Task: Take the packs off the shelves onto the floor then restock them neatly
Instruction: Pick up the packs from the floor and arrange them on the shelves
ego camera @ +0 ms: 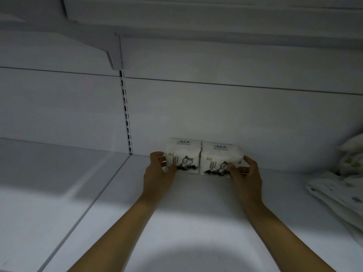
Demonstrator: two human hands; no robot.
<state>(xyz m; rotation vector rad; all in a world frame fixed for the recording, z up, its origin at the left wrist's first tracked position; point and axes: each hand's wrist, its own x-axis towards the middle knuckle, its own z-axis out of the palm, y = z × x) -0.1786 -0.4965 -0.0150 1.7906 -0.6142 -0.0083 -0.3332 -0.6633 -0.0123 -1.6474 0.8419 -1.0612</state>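
Packs of tissue sit side by side, touching, on the far part of the shelf point(196, 213): the left pack point(183, 154) and the right pack point(217, 157). Both are white, film-wrapped and printed with a small cat. They stand close to the back panel point(235, 118); whether they touch it cannot be told.

They look light and soft. The film is probably smooth enough to slip, and the filling would give under pressure but not break. The short outer ends seem the best places to grip. Pressing the two inward against each other should let them move as one block, though too light a squeeze could let them buckle apart at the seam between them.

The left hand point(157, 173) is curled round the left end of the left pack, thumb on the near face. The right hand point(247, 177) grasps the right end of the right pack in the same way.

Further left, a slotted upright point(126, 114) runs up the back panel, and the upper shelf point(196, 26) overhangs. At the right edge, well apart from the pair, lies a dotted bundle point(337, 189) of soft packaging, too blurred to identify
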